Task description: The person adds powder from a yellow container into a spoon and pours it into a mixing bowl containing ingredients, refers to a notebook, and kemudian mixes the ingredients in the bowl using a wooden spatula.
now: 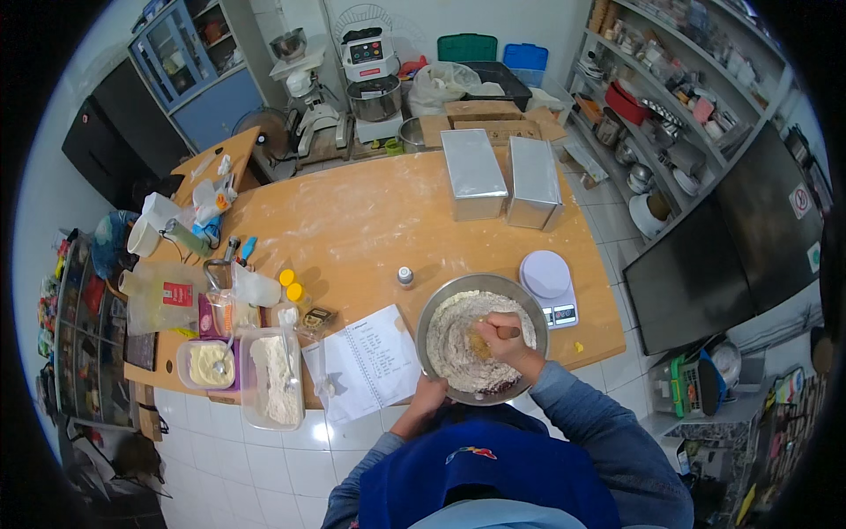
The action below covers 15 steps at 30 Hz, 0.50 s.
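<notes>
A wide metal mixing bowl (438, 304) sits at the table's near edge. It holds pale flour (458, 313) with darker brown patches, ringed by stirring marks. My right hand (500, 342) is closed round a wooden-handled utensil (508, 332) over the bowl's middle. The utensil's lower end is in the flour beside a tan patch, so its kind cannot be made out. My left hand (429, 395) grips the bowl's lower left rim. Against the bowl's left side lies an open spiral notebook (370, 361) with handwriting.
Right of the bowl stands a digital kitchen scale (546, 278); a small bottle (405, 277) is behind it to the left. A flour tub (273, 407) and a tub of pale yellow spread (210, 365) sit at left. Two metal loaf tins (474, 167) stand at the back.
</notes>
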{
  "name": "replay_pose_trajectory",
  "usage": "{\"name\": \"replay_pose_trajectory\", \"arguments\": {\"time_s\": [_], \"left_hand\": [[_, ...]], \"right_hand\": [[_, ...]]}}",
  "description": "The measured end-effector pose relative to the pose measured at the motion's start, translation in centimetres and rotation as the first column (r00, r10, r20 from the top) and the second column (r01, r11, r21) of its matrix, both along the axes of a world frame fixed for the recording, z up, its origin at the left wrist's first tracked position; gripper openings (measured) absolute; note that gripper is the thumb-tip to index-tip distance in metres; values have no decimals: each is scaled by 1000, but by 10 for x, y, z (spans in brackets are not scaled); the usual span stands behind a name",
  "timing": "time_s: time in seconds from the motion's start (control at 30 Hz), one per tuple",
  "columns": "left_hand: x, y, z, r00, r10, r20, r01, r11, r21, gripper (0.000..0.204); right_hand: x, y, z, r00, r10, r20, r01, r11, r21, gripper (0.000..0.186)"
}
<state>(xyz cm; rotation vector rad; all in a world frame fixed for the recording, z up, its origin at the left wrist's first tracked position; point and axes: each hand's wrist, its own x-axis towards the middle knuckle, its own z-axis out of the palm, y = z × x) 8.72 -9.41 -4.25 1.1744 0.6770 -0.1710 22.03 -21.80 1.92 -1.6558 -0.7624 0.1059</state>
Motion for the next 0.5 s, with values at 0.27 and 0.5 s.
{"name": "replay_pose_trajectory", "arguments": {"time_s": [0.27,0.5], "left_hand": [[-4,3,0,1000,17,7,-17,1000,-17,44],[0,3,-7,999,-22,24,23,999,-48,45]], "right_hand": [[-15,-9,3,894,123,-430,-45,982,186,30],[2,10,-5,1000,-15,-26,18,993,114,27]]}}
